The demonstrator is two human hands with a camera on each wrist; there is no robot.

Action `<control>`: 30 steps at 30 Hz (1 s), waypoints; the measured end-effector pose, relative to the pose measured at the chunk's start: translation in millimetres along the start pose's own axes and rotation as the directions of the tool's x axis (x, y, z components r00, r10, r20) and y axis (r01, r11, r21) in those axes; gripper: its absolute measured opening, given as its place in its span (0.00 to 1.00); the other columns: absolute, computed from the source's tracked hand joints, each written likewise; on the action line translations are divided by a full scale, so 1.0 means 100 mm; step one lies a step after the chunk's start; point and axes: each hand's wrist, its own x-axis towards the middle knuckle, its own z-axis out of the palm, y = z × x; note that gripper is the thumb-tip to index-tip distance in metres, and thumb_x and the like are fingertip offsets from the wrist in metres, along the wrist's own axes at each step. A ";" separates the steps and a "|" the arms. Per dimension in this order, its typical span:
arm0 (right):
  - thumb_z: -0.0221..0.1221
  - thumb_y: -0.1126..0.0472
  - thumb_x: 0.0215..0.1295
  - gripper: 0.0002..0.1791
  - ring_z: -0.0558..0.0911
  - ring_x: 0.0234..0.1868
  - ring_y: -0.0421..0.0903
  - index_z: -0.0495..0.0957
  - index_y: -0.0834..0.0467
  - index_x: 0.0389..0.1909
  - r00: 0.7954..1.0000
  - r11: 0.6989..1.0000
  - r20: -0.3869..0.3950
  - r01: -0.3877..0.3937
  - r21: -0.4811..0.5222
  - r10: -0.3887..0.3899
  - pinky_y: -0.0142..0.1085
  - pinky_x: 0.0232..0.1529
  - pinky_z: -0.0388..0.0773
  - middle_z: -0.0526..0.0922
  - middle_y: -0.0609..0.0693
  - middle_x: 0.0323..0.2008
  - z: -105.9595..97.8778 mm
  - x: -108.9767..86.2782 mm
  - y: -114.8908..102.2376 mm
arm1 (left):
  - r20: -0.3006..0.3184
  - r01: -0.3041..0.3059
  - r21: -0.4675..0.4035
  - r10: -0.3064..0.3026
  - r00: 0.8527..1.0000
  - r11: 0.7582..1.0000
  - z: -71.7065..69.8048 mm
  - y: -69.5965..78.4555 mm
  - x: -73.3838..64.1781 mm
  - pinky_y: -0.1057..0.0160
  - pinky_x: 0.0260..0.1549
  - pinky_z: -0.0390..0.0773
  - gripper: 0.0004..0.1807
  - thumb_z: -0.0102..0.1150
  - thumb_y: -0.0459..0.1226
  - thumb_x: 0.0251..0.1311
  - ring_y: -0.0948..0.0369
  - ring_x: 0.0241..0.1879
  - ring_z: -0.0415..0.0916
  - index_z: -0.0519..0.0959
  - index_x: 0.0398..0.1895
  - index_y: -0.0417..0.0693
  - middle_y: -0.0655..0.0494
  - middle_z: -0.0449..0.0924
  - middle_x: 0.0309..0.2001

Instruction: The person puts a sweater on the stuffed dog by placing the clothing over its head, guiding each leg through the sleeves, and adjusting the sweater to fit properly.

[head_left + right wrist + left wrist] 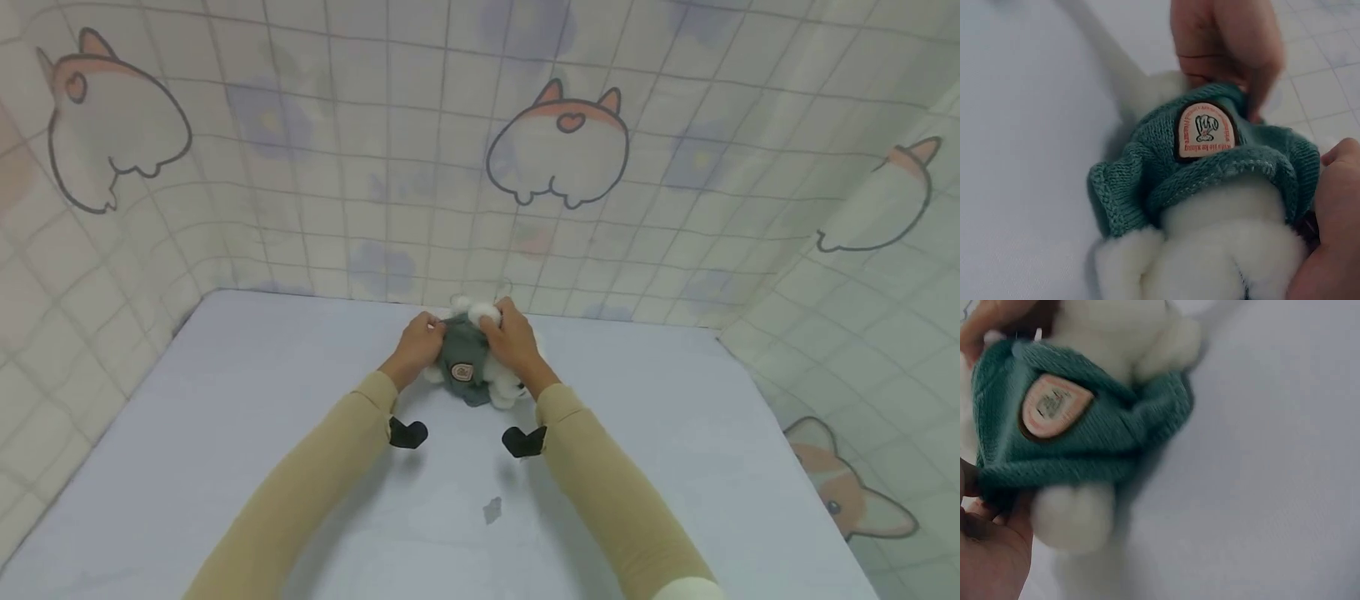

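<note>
A white plush toy [1222, 250] lies near the far edge of the table in the head view, wearing a green knitted sweater [463, 340] with a pale pink patch [1207, 131]. My left hand [416, 348] pinches the sweater's edge on the left side, thumb and fingers on the knit. On the other side, my right hand [519, 340] grips the toy close to the sweater's opposite edge, its fingertips partly hidden. In the left wrist view a round white part of the toy [1074, 519] pokes out below the sweater beside my left fingers.
The white table [270, 400] spreads around the toy, with a small grey mark [492, 510] near the front. Behind and at both sides hang gridded curtains [420, 192] printed with corgis. A black wrist mount [408, 433] sits at each cuff.
</note>
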 end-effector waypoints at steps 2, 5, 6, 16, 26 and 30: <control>0.45 0.53 0.69 0.11 0.69 0.32 0.47 0.62 0.58 0.38 1.000 1.000 -0.008 -0.008 0.016 0.008 0.36 0.31 0.67 0.66 0.50 0.29 -0.01 -0.01 0.00 | -0.008 0.030 -0.008 -0.030 1.000 1.000 0.01 -0.04 0.00 0.53 0.54 0.71 0.17 0.38 0.43 0.73 0.50 0.57 0.67 0.68 0.52 0.40 0.43 0.69 0.59; 0.45 0.53 0.70 0.11 0.69 0.32 0.47 0.61 0.57 0.38 1.000 0.999 -0.016 -0.015 0.034 0.015 0.37 0.33 0.67 0.65 0.49 0.30 -0.03 -0.03 0.01 | -0.011 0.050 -0.016 -0.051 0.999 0.999 0.02 -0.08 0.01 0.53 0.56 0.69 0.16 0.40 0.44 0.72 0.51 0.57 0.66 0.69 0.51 0.41 0.44 0.68 0.59; 0.45 0.52 0.70 0.11 0.69 0.33 0.46 0.61 0.57 0.38 1.000 0.999 -0.021 -0.013 0.035 0.014 0.36 0.33 0.68 0.66 0.49 0.30 -0.04 -0.03 0.01 | -0.012 0.050 -0.017 -0.050 0.999 0.999 0.03 -0.09 0.02 0.53 0.56 0.70 0.16 0.41 0.44 0.71 0.51 0.57 0.66 0.70 0.51 0.41 0.44 0.69 0.58; 0.46 0.54 0.69 0.09 0.72 0.35 0.47 0.63 0.56 0.40 0.995 0.997 -0.099 0.034 0.076 -0.026 0.37 0.36 0.70 0.70 0.50 0.32 0.01 0.00 0.08 | -0.054 0.076 0.022 -0.075 0.996 0.997 0.05 -0.08 0.04 0.53 0.55 0.71 0.18 0.37 0.41 0.71 0.49 0.57 0.66 0.68 0.54 0.39 0.42 0.68 0.57; 0.65 0.47 0.60 0.24 0.78 0.50 0.47 0.71 0.55 0.50 0.992 0.990 -0.033 0.125 0.068 -0.123 0.41 0.53 0.76 0.79 0.51 0.47 -0.03 -0.05 0.09 | -0.069 0.009 -0.011 -0.010 0.998 1.000 0.03 -0.09 -0.02 0.53 0.57 0.73 0.19 0.46 0.44 0.68 0.50 0.57 0.72 0.74 0.54 0.42 0.44 0.76 0.58; 0.68 0.47 0.57 0.28 0.76 0.55 0.48 0.71 0.55 0.53 0.989 0.989 0.002 0.151 0.004 -0.151 0.42 0.57 0.75 0.78 0.50 0.52 -0.09 -0.08 0.07 | -0.052 -0.048 0.006 0.048 0.997 0.999 0.01 -0.06 -0.06 0.53 0.56 0.74 0.19 0.47 0.45 0.70 0.51 0.56 0.74 0.75 0.55 0.43 0.45 0.78 0.55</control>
